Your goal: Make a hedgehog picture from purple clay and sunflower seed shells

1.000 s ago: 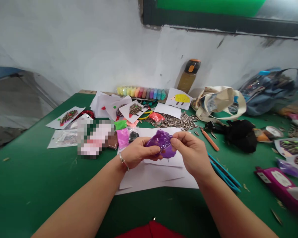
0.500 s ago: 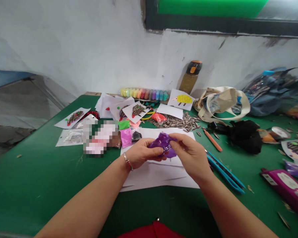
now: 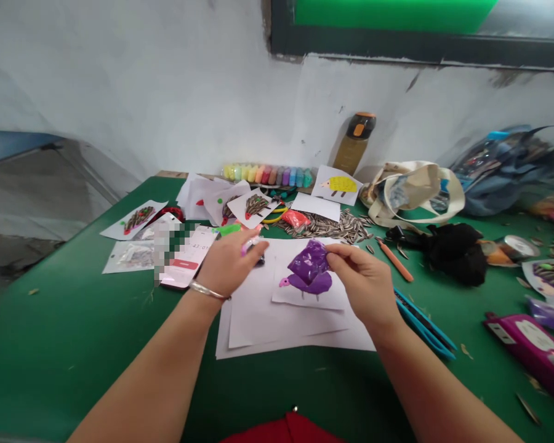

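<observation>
My right hand (image 3: 362,277) pinches the corner of a shiny purple packet (image 3: 310,261) between thumb and fingers. The packet hangs just above a small white card (image 3: 286,298) with a purple animal figure (image 3: 316,283) that has a pink head and thin legs. My left hand (image 3: 231,261), with a silver bangle at the wrist, is over the small packets left of the card. Its thumb and forefinger are apart, with a bit of the pink packet (image 3: 247,247) showing between them; the rest is hidden. A black packet (image 3: 259,259) lies beside the thumb.
Left of my left hand lies a phone (image 3: 187,261), partly pixelated. Behind are seed-covered cards (image 3: 257,207), a red packet (image 3: 296,219), loose seeds (image 3: 346,227) and a bottle (image 3: 353,144). At right are an orange tool (image 3: 396,261), blue-handled scissors (image 3: 425,325) and a black cloth (image 3: 457,255).
My left hand has let go of the purple packet and moved left to the small packets. My right hand alone holds the purple packet, and the purple figure beneath now shows.
</observation>
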Motion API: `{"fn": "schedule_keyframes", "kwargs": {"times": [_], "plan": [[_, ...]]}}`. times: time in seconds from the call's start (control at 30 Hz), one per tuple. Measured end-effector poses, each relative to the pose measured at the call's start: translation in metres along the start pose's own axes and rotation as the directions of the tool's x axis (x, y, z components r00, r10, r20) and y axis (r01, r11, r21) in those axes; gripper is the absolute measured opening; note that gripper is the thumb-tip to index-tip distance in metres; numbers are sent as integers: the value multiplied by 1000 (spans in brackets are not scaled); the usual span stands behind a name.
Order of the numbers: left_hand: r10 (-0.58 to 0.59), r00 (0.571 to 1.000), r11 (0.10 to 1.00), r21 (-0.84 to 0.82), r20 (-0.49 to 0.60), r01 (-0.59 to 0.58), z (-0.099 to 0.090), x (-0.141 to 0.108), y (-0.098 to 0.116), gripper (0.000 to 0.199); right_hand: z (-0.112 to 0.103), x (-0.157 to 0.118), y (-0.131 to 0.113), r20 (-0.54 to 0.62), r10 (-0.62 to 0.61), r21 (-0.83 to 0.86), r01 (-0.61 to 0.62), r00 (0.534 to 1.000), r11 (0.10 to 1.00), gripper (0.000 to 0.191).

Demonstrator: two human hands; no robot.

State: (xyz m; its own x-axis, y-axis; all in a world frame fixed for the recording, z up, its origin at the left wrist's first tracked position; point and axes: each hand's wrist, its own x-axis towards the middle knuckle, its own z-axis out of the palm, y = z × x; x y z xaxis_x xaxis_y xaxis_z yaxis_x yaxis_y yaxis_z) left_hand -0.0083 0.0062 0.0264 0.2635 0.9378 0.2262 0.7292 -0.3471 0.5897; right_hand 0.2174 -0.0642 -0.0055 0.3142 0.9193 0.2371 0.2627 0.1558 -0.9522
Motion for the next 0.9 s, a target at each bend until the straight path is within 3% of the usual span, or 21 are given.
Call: {"fn": "schedule_keyframes", "kwargs": {"times": [0.07, 0.17, 0.27, 0.37, 0.43, 0.57, 0.63, 0.73, 0.8, 0.9], "plan": [[7, 998, 987, 161, -55, 2, -2, 5, -13, 33, 3, 2, 4, 17, 71, 78, -72, 997, 994, 29], [8, 1000, 944, 329, 16, -13, 8, 11, -31, 36, 8, 2, 10, 54, 147, 165, -154, 988, 974, 41], [36, 992, 938, 339, 121, -75, 21, 13, -40, 38, 12, 2, 13, 104, 230, 188, -246, 968, 951, 38], [151, 983, 949, 264, 105, -174, 30, 12, -39, 40, 20, 5, 10, 213, 294, 128, -325, 932, 937, 32], [203, 976, 952, 217, 79, -216, 35, 13, -38, 37, 28, 12, 6, 266, 289, 56, -314, 919, 948, 26], [223, 975, 960, 167, 19, -223, 42, 14, -38, 34, 49, 32, 5, 300, 165, -170, -118, 940, 978, 22], [214, 977, 966, 151, -20, -208, 43, 13, -39, 39, 58, 39, 10, 292, 90, -300, 2, 952, 954, 26], [204, 975, 970, 152, -86, -190, 43, 12, -41, 42, 64, 35, 18, 291, 0, -365, 111, 957, 924, 32], [207, 968, 966, 185, -142, -179, 42, 12, -44, 41, 64, 25, 20, 310, -107, -430, 240, 945, 870, 33], [216, 959, 945, 287, -182, -158, 39, 14, -52, 39, 61, 5, 15, 391, -270, -480, 445, 880, 756, 29]]}}
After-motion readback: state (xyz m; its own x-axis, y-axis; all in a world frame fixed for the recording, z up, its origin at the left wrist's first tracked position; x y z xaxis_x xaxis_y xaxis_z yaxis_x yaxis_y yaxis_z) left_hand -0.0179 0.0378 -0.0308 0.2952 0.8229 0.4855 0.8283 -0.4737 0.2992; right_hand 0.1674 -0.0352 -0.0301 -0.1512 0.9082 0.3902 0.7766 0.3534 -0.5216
